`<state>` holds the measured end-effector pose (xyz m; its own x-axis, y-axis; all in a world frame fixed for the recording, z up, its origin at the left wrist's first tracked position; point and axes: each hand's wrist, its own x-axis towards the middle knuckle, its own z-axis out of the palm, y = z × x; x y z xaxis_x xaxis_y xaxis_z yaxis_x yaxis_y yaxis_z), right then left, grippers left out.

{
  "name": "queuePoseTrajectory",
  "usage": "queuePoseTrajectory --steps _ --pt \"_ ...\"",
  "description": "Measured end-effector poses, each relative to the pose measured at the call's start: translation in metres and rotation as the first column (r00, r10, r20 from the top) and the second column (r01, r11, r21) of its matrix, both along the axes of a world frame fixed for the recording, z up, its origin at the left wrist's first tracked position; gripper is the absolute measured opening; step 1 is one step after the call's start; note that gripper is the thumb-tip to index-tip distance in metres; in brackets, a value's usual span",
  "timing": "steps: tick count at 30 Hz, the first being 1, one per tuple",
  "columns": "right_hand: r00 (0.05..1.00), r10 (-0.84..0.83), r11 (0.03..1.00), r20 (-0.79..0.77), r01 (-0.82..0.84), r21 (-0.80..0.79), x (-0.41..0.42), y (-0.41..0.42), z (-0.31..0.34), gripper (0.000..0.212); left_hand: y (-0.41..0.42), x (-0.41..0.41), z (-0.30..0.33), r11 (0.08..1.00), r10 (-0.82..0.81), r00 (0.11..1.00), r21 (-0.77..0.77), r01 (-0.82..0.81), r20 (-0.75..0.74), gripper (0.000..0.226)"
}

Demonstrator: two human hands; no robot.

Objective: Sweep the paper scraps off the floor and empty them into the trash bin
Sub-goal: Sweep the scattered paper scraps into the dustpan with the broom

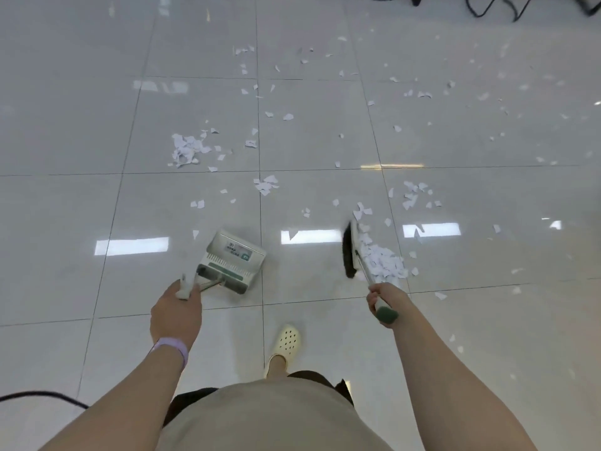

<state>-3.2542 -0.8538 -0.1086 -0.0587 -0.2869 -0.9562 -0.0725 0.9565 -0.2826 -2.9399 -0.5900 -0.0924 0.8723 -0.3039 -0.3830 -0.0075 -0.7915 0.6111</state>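
White paper scraps (187,149) lie scattered over the glossy tiled floor, with one heap at the left and another heap (383,260) beside the broom head. My left hand (177,307) grips the handle of a white and green dustpan (232,258) that rests on the floor ahead of it. My right hand (382,299) grips the green-tipped handle of a broom, whose black bristle head (348,252) stands on the floor just left of the near heap. No trash bin is in view.
My foot in a cream clog (284,345) stands between my arms. A black cable (42,394) curves across the floor at the lower left. Black chair legs and cables (507,4) stand at the far top right. More scraps (419,94) spread toward the far right.
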Motion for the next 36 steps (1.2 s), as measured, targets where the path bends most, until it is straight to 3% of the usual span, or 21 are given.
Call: queuePoseTrajectory --steps 6,14,19,25,29,33,36 --pt "0.98 -0.053 0.983 -0.194 0.017 -0.183 -0.029 -0.021 -0.002 0.021 -0.057 -0.016 0.016 0.993 -0.117 0.993 -0.036 0.117 0.003 0.024" --pt "0.996 -0.083 0.984 0.03 0.086 -0.153 -0.011 -0.014 0.011 0.007 -0.079 -0.005 0.014 0.991 -0.128 0.992 -0.029 0.128 -0.018 0.026" --pt "0.983 0.018 1.0 0.185 -0.014 -0.02 0.069 0.001 0.024 0.007 -0.056 0.027 0.015 0.998 -0.066 0.997 -0.017 0.065 -0.042 0.029" --pt "0.861 -0.119 0.978 0.495 0.017 0.206 0.204 0.033 0.039 0.013 0.002 0.1 0.019 0.998 0.036 0.999 0.06 -0.034 -0.038 0.024" --pt "0.85 -0.089 0.93 0.52 -0.116 0.349 0.314 0.072 0.049 0.033 0.052 0.164 0.021 0.99 0.111 0.993 0.091 -0.107 -0.041 0.02" --pt "0.843 -0.006 0.882 0.538 -0.249 0.4 0.408 0.114 0.048 0.018 0.092 0.22 0.017 0.974 0.193 0.981 0.124 -0.188 -0.026 0.027" --pt "0.834 -0.045 0.843 0.55 -0.264 0.469 0.453 0.144 0.031 0.017 0.116 0.254 0.012 0.947 0.303 0.952 0.122 -0.296 -0.038 0.022"
